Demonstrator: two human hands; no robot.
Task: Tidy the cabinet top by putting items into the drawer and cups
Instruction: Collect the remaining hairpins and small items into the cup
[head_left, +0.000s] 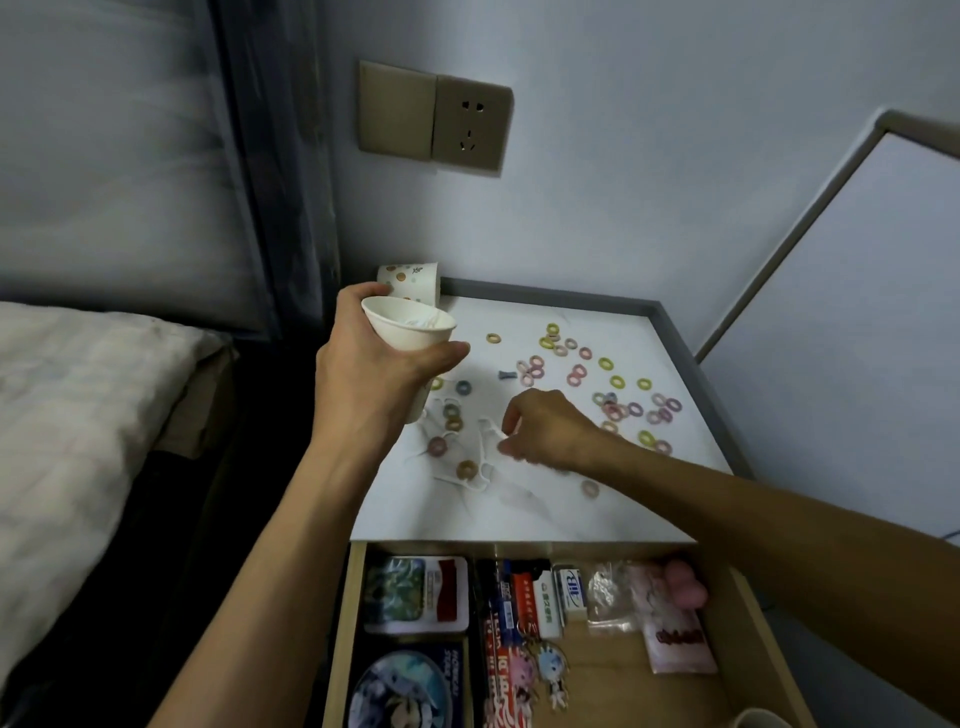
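- Cup (410, 332) of white paper is in your left grip (374, 366), whose fingers and thumb are wrapped round its wall; you hold it tilted above the back-left part of the surface (519, 514), mouth towards you, with something white inside.
- Your right grip (545, 431) is low over the middle of the surface, fingers curled down, with forefinger and thumb on either side of the end of a white pick (489, 434). The hand is blurred, so you cannot tell whether it pinches the pick or only touches it.
- More white picks (462, 480) lie on the surface just below the cup, mixed with a few rings.
- Small coloured rings (605, 363) are scattered over the surface, most of them towards the right and back, beyond your right grip; one lies alone near the front edge.
- A small blue piece (504, 375) lies among the rings, between your two grips.
- A second cup with coloured dots (410, 283) stands in the back-left corner, behind the white one.
- The drawer (340, 623) below the surface is pulled open, and holds tins, lighters, clear packets, keychains and a pink object.
- A bed (78, 389) lies to your left.
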